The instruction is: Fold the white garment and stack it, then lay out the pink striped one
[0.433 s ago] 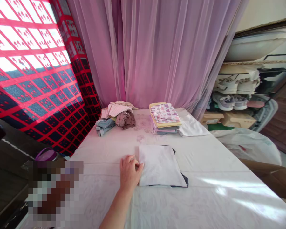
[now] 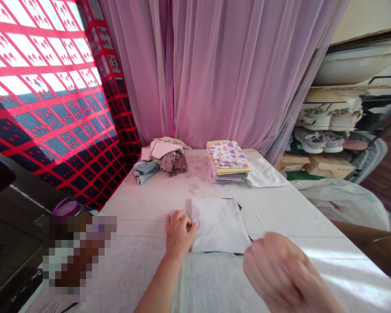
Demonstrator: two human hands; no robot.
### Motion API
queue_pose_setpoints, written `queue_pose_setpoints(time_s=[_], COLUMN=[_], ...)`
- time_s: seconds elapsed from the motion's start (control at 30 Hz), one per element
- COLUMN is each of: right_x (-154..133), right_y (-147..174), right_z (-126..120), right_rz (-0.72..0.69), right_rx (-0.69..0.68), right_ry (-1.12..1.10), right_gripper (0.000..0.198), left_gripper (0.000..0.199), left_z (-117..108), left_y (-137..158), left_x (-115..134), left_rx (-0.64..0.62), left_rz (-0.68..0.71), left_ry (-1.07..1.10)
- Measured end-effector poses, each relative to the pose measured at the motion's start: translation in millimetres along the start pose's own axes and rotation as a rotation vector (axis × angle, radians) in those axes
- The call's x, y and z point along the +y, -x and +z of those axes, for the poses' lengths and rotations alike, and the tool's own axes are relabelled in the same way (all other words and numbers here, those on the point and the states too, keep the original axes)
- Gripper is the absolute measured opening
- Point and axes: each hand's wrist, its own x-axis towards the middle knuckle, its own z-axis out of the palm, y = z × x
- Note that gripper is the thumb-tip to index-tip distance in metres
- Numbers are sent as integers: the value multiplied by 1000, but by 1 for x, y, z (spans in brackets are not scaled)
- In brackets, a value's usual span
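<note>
The folded white cloth (image 2: 219, 226), nearly square with dark edges, lies right of my left hand (image 2: 178, 234), whose thumb, apart from the fingers, touches it. My right hand (image 2: 276, 267) is curled, blurred, by the cloth's near right corner; I cannot tell if it grips.

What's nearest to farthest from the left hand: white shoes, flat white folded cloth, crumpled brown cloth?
1. Flat white folded cloth: just right of the left hand.
2. Crumpled brown cloth: ahead, farther back.
3. White shoes: far off, right.
</note>
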Motion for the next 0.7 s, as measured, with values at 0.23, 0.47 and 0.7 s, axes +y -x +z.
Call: queue_pose_setpoints(time_s=[0.23, 0.47, 0.7], right_x=[29, 43, 48], right_y=[-79, -93, -112], right_z=[-21, -94, -125], right_rz=[-78, -75, 336], right_rx=[290, 726, 672], right_ry=[155, 1001, 1257], right_gripper=[52, 29, 45], left_gripper=[15, 16, 18], left_z=[0, -7, -9], left_y=[0, -2, -4], left_x=[0, 5, 8], left_rx=[0, -37, -49], left_rz=[18, -11, -11], left_ry=[-4, -27, -61])
